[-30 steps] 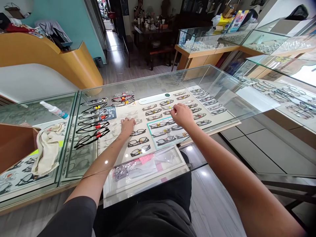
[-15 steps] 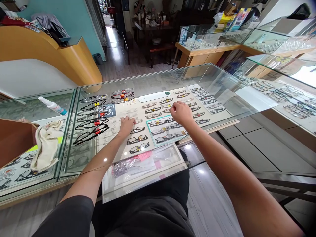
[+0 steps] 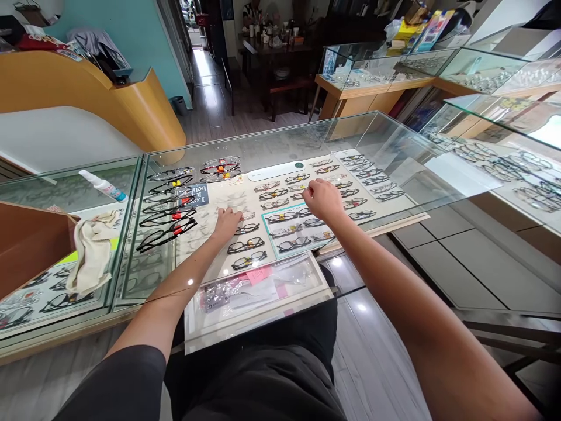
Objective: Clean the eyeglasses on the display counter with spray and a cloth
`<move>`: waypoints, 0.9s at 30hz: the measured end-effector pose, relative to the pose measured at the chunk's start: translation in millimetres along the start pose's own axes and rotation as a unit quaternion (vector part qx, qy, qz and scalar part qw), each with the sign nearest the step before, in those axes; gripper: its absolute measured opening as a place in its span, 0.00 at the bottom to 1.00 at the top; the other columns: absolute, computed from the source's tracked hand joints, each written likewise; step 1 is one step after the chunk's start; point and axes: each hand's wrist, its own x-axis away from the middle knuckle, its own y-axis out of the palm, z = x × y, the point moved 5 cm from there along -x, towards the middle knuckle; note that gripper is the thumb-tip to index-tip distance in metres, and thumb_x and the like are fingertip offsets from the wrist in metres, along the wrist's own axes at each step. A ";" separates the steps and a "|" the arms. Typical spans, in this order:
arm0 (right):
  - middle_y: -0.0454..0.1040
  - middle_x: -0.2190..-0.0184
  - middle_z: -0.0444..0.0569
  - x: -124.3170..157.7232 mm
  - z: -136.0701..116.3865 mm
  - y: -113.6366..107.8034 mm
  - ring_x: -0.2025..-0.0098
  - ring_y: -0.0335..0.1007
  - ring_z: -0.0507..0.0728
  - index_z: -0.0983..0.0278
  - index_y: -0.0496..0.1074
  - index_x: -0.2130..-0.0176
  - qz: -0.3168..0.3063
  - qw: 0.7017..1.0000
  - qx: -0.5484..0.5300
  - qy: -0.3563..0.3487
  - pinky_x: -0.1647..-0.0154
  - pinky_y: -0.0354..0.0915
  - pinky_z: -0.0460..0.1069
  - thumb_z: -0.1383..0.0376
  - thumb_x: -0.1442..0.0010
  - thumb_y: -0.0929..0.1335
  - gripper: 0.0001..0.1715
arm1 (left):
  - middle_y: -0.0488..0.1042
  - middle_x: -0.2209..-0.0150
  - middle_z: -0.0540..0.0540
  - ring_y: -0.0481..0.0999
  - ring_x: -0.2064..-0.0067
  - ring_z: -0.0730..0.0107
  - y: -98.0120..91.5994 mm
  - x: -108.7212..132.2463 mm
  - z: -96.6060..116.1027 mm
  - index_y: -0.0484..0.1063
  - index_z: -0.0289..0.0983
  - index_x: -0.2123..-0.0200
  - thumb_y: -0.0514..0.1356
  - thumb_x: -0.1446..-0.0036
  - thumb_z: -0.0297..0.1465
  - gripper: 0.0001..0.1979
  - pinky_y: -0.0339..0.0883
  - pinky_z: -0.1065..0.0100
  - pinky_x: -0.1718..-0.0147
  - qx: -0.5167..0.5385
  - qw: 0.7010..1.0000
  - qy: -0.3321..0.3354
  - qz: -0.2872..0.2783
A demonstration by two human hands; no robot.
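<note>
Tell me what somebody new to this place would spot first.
Probably the left hand and right hand, mid-view among rows of glasses in the glass case. Next, at the left, a white bottle and a cream cloth beside a brown box. Behind those, the curved orange counter stands out against the teal wall.

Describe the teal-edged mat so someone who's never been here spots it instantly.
Start with the long glass display case in front of the person. Seen through its top, next to the right hand and nearer the body, lies the teal-edged mat, with glasses in rows. Its teal border sets it apart from the pale board around it.
</note>
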 end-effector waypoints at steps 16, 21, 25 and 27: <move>0.80 0.58 0.60 -1.5 -1.0 -0.8 0.59 0.71 0.66 0.61 0.73 0.66 -0.013 1.000 0.012 -0.001 0.59 0.59 0.57 0.64 0.28 0.62 0.15 | 0.75 0.61 0.42 0.71 0.54 0.53 -29.3 143.7 189.1 0.62 0.43 0.64 0.45 0.20 0.44 0.19 0.61 0.47 0.43 0.340 0.920 0.180 -0.077; 0.79 0.60 0.60 -3.8 2.1 3.8 0.59 0.71 0.67 0.61 0.74 0.65 -0.013 1.000 0.004 -0.005 0.59 0.59 0.57 0.64 0.29 0.62 0.15 | 0.66 0.70 0.48 0.65 0.64 0.62 -69.9 185.5 190.1 0.60 0.42 0.70 0.46 0.28 0.67 0.35 0.64 0.56 0.56 0.488 0.823 0.137 -0.257; 0.80 0.59 0.61 -5.1 3.0 5.6 0.58 0.71 0.67 0.62 0.75 0.65 -0.007 1.000 0.002 -0.012 0.58 0.60 0.58 0.63 0.29 0.62 0.15 | 0.64 0.72 0.51 0.62 0.68 0.68 -153.5 185.4 172.1 0.63 0.41 0.72 0.56 0.33 0.70 0.38 0.61 0.62 0.65 0.533 0.793 0.121 -0.268; 0.80 0.58 0.62 -5.3 2.6 5.7 0.58 0.72 0.67 0.62 0.75 0.65 -0.007 1.000 -0.001 -0.014 0.58 0.60 0.58 0.63 0.29 0.62 0.15 | 0.71 0.71 0.49 0.68 0.68 0.68 -198.6 173.4 158.2 0.70 0.39 0.70 0.62 0.35 0.68 0.36 0.64 0.64 0.65 0.538 0.799 0.131 -0.233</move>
